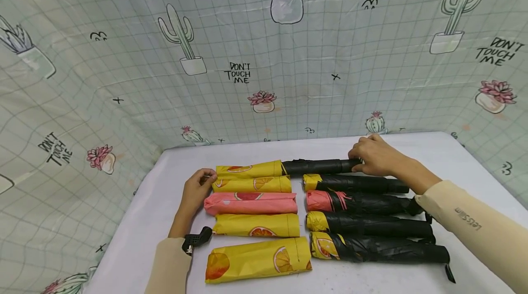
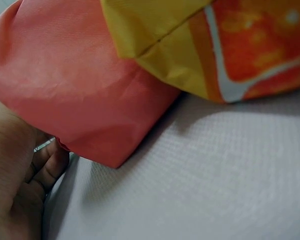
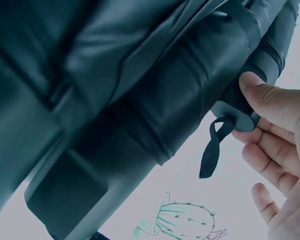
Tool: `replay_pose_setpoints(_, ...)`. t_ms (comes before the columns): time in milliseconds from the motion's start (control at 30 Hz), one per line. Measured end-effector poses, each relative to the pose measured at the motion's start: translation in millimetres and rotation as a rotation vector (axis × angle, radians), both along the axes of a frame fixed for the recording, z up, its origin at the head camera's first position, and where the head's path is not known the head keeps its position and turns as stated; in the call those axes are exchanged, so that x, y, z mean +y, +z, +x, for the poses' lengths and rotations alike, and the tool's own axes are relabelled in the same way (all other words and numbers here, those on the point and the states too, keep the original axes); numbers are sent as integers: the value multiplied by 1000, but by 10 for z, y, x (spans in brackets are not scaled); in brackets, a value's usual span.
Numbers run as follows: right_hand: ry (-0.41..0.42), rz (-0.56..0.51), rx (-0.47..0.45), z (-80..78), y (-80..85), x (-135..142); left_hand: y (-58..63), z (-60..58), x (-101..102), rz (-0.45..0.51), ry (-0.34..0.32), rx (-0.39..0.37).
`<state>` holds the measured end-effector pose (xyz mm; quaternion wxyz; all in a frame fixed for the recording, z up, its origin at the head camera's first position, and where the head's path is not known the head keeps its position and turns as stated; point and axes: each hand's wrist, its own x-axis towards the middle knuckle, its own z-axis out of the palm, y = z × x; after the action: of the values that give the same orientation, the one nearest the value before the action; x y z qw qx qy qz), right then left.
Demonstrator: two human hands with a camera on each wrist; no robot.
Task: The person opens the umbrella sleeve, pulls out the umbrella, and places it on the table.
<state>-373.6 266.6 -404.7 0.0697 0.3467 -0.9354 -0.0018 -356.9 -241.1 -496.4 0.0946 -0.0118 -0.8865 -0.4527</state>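
At the back of the table a black folded umbrella (image 1: 315, 166) lies with its left end at the mouth of a yellow fruit-print umbrella cover (image 1: 249, 170); how far it reaches inside is hidden. My right hand (image 1: 375, 154) pinches the umbrella's handle end, thumb on top. The right wrist view shows that handle (image 3: 240, 107) with a small strap loop hanging from it. At the cover's left end, my left hand (image 1: 195, 191) holds the corner with its fingertips. Those fingertips are hidden in the left wrist view, behind a pink cover (image 2: 85, 85).
In front lie another yellow cover (image 1: 251, 184), a pink cover (image 1: 251, 203) and two more yellow covers (image 1: 257, 225). Several folded umbrellas (image 1: 371, 227), black with yellow or pink ends, lie in a row to their right. A patterned curtain (image 1: 264, 56) hangs behind the table.
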Motion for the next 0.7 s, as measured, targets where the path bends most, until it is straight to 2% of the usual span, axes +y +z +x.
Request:
replay_pose_setpoints(233, -20, 3, 2, 28, -10, 107, 1, 3, 9, -3, 3, -2)
replay_pose_setpoints(700, -68, -3, -53, 100, -3, 290, -15, -6, 8, 3, 4, -5)
